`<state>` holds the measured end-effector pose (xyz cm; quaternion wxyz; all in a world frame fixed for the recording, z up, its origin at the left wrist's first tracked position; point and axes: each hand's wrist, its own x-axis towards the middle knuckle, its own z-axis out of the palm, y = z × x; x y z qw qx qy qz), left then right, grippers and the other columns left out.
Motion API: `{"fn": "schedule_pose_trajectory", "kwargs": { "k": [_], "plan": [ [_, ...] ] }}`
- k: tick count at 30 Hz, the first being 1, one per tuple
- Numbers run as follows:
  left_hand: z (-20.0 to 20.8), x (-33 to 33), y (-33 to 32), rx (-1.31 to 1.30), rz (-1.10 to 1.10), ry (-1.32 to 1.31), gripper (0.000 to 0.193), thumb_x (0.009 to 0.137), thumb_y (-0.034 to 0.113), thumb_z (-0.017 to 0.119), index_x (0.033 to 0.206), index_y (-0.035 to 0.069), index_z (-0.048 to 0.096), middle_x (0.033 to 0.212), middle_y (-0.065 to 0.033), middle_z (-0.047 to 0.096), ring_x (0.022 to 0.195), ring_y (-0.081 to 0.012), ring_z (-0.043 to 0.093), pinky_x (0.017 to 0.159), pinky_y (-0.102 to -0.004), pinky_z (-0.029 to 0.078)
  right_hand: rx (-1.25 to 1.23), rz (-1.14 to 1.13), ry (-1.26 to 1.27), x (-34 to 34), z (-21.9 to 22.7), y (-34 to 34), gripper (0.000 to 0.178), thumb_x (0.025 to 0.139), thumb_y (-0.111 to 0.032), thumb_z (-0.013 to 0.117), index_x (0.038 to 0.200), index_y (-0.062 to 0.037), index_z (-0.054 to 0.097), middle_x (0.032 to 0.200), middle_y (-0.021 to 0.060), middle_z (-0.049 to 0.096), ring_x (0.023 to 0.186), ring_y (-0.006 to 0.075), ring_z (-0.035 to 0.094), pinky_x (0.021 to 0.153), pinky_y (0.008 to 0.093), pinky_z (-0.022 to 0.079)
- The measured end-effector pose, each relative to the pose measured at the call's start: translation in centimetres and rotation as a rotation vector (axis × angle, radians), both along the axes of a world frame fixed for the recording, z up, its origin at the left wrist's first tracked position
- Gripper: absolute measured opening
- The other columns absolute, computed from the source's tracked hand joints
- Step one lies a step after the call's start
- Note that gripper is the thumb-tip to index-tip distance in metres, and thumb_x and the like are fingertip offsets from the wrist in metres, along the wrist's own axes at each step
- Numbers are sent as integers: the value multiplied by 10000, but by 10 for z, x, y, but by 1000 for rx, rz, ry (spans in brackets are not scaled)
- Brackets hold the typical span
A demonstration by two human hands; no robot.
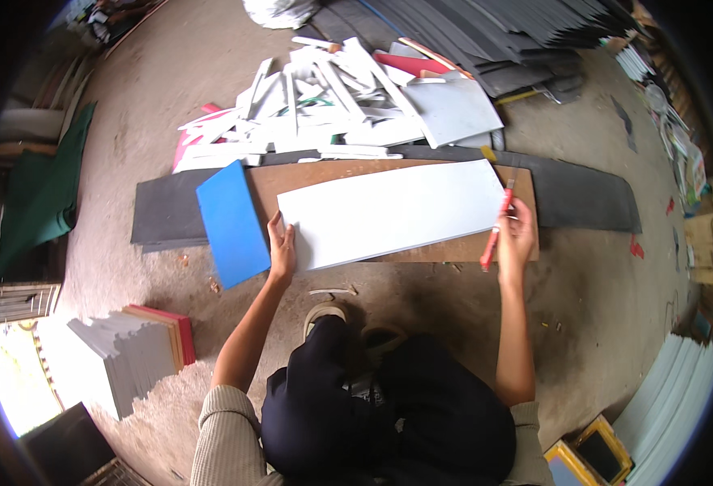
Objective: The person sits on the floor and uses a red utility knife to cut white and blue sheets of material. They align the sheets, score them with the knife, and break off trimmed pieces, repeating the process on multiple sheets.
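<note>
A long white foam sheet point(393, 212) lies tilted over a brown board point(445, 247) in front of me. My left hand point(283, 247) grips the sheet's left end, thumb and fingers at its edge. In my right hand point(517, 231) is a red utility knife point(498, 229), its blade end pointing away from me, beside the sheet's right end. A blue rectangular sheet point(233, 224) lies left of the white one, its right edge close to my left hand. Dark grey sheets point(170, 209) stick out under the board on both sides.
A heap of white offcuts point(316, 101) lies beyond the board, with a grey sheet point(449, 109) at its right. Dark sheets point(518, 32) are stacked at the far right. Grey-white sheets point(125, 360) stand at the left, pale sheets point(668, 413) at the lower right, near a yellow-edged box point(607, 441).
</note>
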<state>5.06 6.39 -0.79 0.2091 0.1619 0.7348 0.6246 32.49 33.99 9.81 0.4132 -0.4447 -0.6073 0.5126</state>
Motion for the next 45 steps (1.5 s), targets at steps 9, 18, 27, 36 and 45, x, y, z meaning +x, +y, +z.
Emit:
{"fn": "schedule_pose_trajectory", "kwargs": {
  "k": [9, 18, 27, 36, 45],
  "plan": [
    [33, 4, -39, -742, 450, 504, 472, 776, 229, 616, 1201, 131, 436, 1233, -168, 334, 1153, -340, 276, 960, -419, 258, 337, 441, -555, -118, -92, -62, 427, 669, -133, 649, 1062, -59, 501, 904, 127, 472, 807, 268, 526, 669, 375, 454],
    [13, 8, -65, 226, 1185, -619, 657, 809, 134, 606, 1261, 179, 131, 1163, -119, 366, 949, -216, 450, 788, -313, 414, 669, 423, -743, -131, -108, -77, 447, 681, -175, 636, 1092, -71, 495, 975, 136, 466, 891, 309, 510, 738, 403, 466],
    [46, -31, -104, 219, 486, -169, 646, 850, 107, 546, 1323, 143, 107, 1097, -154, 496, 889, -175, 533, 736, -302, 457, 511, 140, -690, -92, -91, -21, 383, 688, -140, 631, 1050, -61, 532, 900, 146, 501, 869, 305, 512, 743, 402, 433],
    [34, -58, -33, -21, -251, -264, 598, 854, 130, 543, 1355, 110, 218, 1086, -223, 543, 980, -212, 543, 844, -349, 439, 592, 28, -803, -38, -116, 21, 401, 688, -129, 618, 1065, -26, 529, 905, 159, 516, 868, 309, 526, 738, 394, 454],
    [3, -48, -53, -489, -29, 500, 461, 734, 127, 661, 1144, -10, 501, 1025, -169, 538, 831, -261, 585, 764, -310, 471, 561, 338, -841, -83, -92, -38, 369, 777, -187, 617, 1096, -30, 520, 1064, 148, 425, 972, 283, 462, 844, 370, 386]
  ]
}}
